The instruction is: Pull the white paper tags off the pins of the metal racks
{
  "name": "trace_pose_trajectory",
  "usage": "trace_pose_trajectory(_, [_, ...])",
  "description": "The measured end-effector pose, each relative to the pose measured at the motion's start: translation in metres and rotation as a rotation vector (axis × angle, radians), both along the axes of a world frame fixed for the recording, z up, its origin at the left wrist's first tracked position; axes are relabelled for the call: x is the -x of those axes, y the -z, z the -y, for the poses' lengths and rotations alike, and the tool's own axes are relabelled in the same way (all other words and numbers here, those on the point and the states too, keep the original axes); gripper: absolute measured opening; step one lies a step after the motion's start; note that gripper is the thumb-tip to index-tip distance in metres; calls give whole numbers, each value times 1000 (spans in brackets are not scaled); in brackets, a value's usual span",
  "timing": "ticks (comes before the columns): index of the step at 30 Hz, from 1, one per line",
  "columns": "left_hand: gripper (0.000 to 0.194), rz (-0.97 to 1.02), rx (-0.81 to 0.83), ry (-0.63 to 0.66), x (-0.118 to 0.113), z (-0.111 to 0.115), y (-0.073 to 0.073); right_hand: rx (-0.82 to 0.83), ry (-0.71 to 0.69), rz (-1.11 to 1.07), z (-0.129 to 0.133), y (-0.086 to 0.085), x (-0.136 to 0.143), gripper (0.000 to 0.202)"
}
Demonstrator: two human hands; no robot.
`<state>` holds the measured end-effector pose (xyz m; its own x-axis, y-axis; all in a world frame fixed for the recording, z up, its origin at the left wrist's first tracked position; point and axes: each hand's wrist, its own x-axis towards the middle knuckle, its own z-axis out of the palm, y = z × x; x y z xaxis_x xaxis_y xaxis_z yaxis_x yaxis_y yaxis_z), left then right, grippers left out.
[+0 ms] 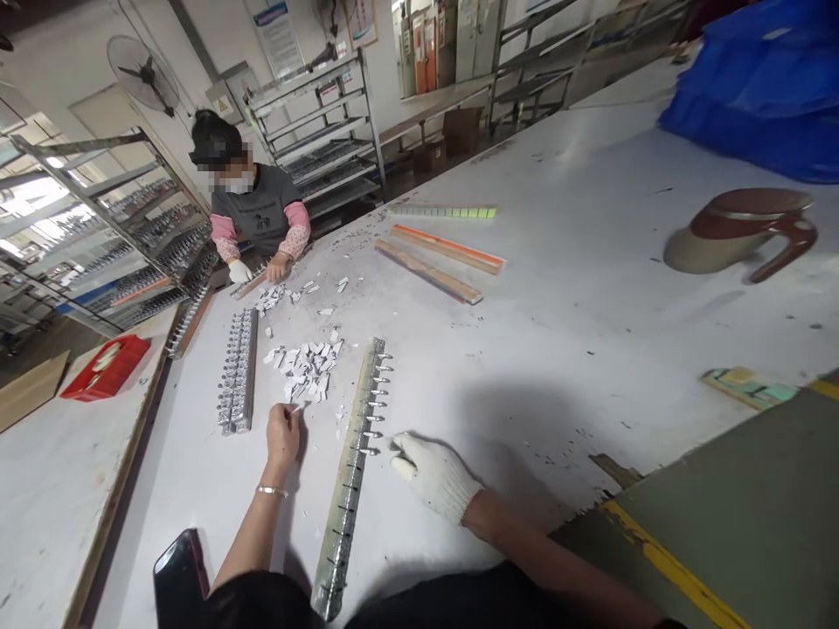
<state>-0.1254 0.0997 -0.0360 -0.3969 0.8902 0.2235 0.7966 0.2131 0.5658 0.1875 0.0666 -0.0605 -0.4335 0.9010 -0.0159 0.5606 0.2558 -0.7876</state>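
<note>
My bare left hand (281, 434), with a bracelet on its wrist, is closed in a pinch on a small white piece (297, 408). It is beside a loose pile of small white flat pieces (308, 365). A long narrow strip (346, 498) lies lengthwise in front of me. Small silvery pegs (376, 404) stick out along its far half; dark slots or pins mark the near half. My right hand (436, 478), in a white knitted glove, is just right of the lowest peg. Its fingers are bent together, and what they hold, if anything, is too small to make out.
Strips full of silvery parts (237, 371) lie left of the pile. Farther off are coloured strips (449, 249), a brown-lidded mug (727, 229) and a blue bag (753, 87). A phone (180, 577) is near my left arm. A masked co-worker (259, 210) works across the table.
</note>
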Motion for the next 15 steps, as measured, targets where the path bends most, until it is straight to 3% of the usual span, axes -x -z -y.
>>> trace_pose_trajectory(3, [20, 47, 25, 182, -38, 46, -19, -22, -53, -41, 5, -25, 6, 33])
trace_pose_trajectory(4, [22, 82, 24, 321, -52, 63, -26, -46, -93, -44, 8, -34, 9, 39])
trace_pose_trajectory(6, [22, 176, 42, 441, -77, 92, -37, -115, -211, 27, 16, -51, 17, 38])
trace_pose_trajectory(9, [25, 452, 123, 387, -101, 122, -43, -185, -379, 238, 27, -66, 25, 26])
trace_pose_trajectory(12, [33, 745, 194, 328, -109, 136, -37, -184, -422, 332, 35, -69, 26, 22])
trace_pose_trajectory(15, [37, 785, 193, 358, -113, 144, -32, -211, -403, 327, 42, -66, 20, 23])
